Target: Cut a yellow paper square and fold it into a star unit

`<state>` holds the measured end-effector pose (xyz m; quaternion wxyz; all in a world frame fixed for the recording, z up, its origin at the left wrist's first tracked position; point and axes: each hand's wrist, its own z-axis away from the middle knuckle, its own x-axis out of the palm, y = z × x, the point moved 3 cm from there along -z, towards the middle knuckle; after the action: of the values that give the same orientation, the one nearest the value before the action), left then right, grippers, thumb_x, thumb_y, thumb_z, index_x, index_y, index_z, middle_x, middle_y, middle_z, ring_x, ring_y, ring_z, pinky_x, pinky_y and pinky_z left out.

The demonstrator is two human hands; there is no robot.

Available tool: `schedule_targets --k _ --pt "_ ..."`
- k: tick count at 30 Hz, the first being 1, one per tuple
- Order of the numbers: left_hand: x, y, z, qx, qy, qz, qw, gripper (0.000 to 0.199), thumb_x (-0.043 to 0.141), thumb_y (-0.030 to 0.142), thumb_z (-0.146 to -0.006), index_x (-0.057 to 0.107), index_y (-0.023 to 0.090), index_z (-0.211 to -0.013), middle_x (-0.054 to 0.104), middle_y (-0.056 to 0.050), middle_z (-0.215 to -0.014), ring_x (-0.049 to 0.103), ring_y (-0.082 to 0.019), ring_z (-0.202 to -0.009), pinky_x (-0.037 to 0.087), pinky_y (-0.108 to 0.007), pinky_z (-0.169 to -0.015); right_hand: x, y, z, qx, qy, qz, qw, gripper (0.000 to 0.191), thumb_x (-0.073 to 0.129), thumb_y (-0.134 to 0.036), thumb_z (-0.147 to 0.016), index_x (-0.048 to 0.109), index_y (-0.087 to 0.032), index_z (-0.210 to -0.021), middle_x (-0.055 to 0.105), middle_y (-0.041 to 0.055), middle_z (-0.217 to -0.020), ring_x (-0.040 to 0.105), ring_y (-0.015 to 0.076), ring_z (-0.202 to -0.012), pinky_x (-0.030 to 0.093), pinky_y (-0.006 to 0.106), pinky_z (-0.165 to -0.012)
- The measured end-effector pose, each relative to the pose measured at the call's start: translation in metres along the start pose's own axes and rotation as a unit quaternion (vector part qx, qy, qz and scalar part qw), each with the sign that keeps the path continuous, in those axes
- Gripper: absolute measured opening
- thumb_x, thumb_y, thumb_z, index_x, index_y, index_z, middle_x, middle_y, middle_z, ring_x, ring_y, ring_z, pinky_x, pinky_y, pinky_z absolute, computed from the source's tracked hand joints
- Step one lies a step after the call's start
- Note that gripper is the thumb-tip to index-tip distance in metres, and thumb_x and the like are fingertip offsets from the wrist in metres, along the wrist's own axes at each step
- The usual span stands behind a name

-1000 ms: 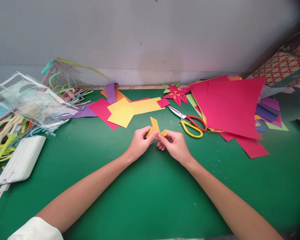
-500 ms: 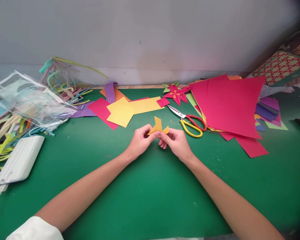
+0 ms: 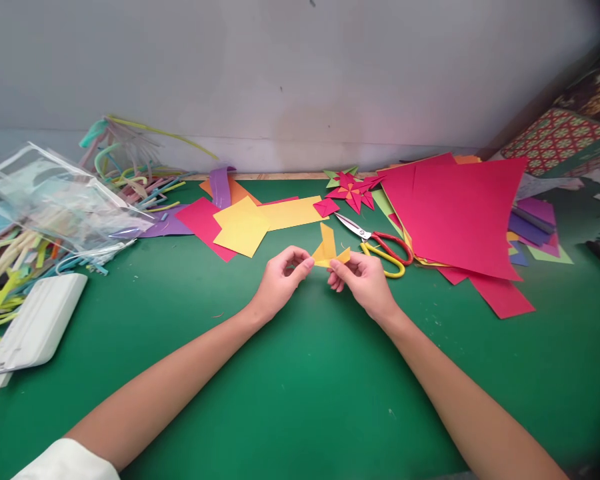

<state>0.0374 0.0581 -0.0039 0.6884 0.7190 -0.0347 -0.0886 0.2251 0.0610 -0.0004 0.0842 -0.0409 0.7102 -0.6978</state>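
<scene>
A folded piece of yellow paper (image 3: pixel 326 251) with pointed flaps is held up above the green table, one flap standing upright. My right hand (image 3: pixel 364 280) pinches its right side between thumb and fingers. At its left tip, my left hand (image 3: pixel 286 275) has thumb and forefinger closed on the edge. Just beyond my right hand lie scissors (image 3: pixel 390 248) with one red and one yellow handle, blades slightly apart. Behind the folded piece, a small folded red paper (image 3: pixel 326 207) rests on a yellow strip (image 3: pixel 295 213).
Red paper sheets (image 3: pixel 460 213) are piled at the right, beside folded paper stars (image 3: pixel 351 191). A yellow square (image 3: pixel 243 227) overlaps a red one at the back left. Pipe cleaners (image 3: pixel 10 280), a clear plastic bag (image 3: pixel 55 193) and a white power bank (image 3: pixel 37 323) crowd the left side.
The folded yellow paper has moved slightly right and away from me with my right hand. My left hand's grip has shifted from near its middle to its left tip.
</scene>
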Motion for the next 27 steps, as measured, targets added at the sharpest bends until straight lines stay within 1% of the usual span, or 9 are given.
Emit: schedule_targets --k 2,5,9,13,17,20,22,25,27 --pt "0.003 0.002 0.002 0.003 -0.033 -0.025 0.999 0.030 0.064 0.049 -0.095 0.065 0.019 -0.094 0.062 -0.001 -0.081 0.055 -0.015 -0.071 0.042 -0.026 -0.062 0.007 0.001 0.003 -0.004 -0.029 0.021 0.999 0.040 0.069 -0.057 -0.090 0.071 -0.018 -0.081 0.070 0.0029 -0.063 0.064 0.0168 -0.053 0.054 0.028 -0.052" --pt "0.005 0.002 0.005 0.017 -0.056 -0.069 0.996 0.029 0.061 0.045 -0.097 0.063 0.018 -0.085 0.060 0.000 -0.078 0.054 -0.015 -0.070 0.041 -0.026 -0.063 0.014 0.004 0.007 -0.001 -0.039 0.041 0.998 0.039 0.068 -0.057 -0.092 0.072 -0.019 -0.082 0.069 0.0023 -0.063 0.063 0.0167 -0.053 0.053 0.028 -0.052" --pt "0.005 0.002 0.005 0.021 -0.041 -0.093 0.995 0.029 0.058 0.040 -0.099 0.057 0.019 -0.079 0.057 0.001 -0.072 0.053 -0.014 -0.067 0.040 -0.026 -0.062 0.015 0.006 0.007 0.004 -0.046 0.041 0.998 0.038 0.067 -0.054 -0.093 0.071 -0.018 -0.083 0.068 0.0015 -0.063 0.061 0.0151 -0.051 0.052 0.026 -0.051" --pt "0.004 0.001 0.005 0.020 -0.007 -0.092 0.996 0.032 0.060 0.040 -0.097 0.050 0.020 -0.074 0.054 0.002 -0.069 0.052 -0.014 -0.065 0.040 -0.026 -0.060 0.014 0.007 0.005 0.016 -0.059 0.028 0.998 0.037 0.068 -0.053 -0.093 0.070 -0.018 -0.084 0.070 0.0022 -0.066 0.063 0.0149 -0.053 0.052 0.026 -0.051" --pt "0.003 0.001 0.005 0.018 0.009 -0.092 0.996 0.032 0.060 0.040 -0.096 0.051 0.020 -0.074 0.056 0.002 -0.069 0.050 -0.013 -0.062 0.040 -0.025 -0.059 0.015 0.009 0.003 0.028 -0.077 0.013 0.997 0.040 0.070 -0.055 -0.091 0.067 -0.018 -0.075 0.071 0.0034 -0.067 0.063 0.0142 -0.053 0.051 0.025 -0.050" --pt "0.003 0.001 0.005 0.012 0.010 -0.083 0.996 0.033 0.061 0.040 -0.096 0.049 0.020 -0.073 0.055 0.003 -0.068 0.050 -0.013 -0.062 0.040 -0.025 -0.058 0.015 0.010 0.003 0.035 -0.078 -0.009 0.996 0.040 0.071 -0.054 -0.090 0.065 -0.018 -0.074 0.070 0.0027 -0.065 0.061 0.0135 -0.051 0.050 0.025 -0.049" --pt "0.004 0.002 0.005 0.004 0.001 -0.070 0.998 0.031 0.062 0.040 -0.096 0.051 0.019 -0.075 0.056 0.002 -0.071 0.051 -0.012 -0.064 0.041 -0.025 -0.059 0.015 0.011 0.003 0.036 -0.077 -0.016 0.996 0.039 0.071 -0.053 -0.090 0.066 -0.018 -0.075 0.070 0.0027 -0.066 0.061 0.0135 -0.052 0.050 0.025 -0.050" --pt "0.005 0.003 0.005 -0.003 -0.026 -0.057 0.998 0.024 0.062 0.040 -0.096 0.060 0.018 -0.085 0.062 0.000 -0.081 0.053 -0.013 -0.069 0.043 -0.024 -0.062 0.015 0.012 0.004 0.034 -0.075 -0.017 0.996 0.038 0.071 -0.052 -0.090 0.066 -0.018 -0.076 0.069 0.0024 -0.065 0.061 0.0137 -0.052 0.050 0.025 -0.050" --pt "0.005 0.004 0.005 -0.005 -0.035 -0.055 0.998 0.023 0.061 0.039 -0.096 0.063 0.017 -0.088 0.064 0.000 -0.082 0.054 -0.013 -0.069 0.044 -0.024 -0.063 0.014 0.013 0.003 0.031 -0.076 -0.014 0.997 0.037 0.071 -0.051 -0.091 0.065 -0.018 -0.075 0.069 0.0022 -0.064 0.060 0.0135 -0.051 0.050 0.025 -0.050"
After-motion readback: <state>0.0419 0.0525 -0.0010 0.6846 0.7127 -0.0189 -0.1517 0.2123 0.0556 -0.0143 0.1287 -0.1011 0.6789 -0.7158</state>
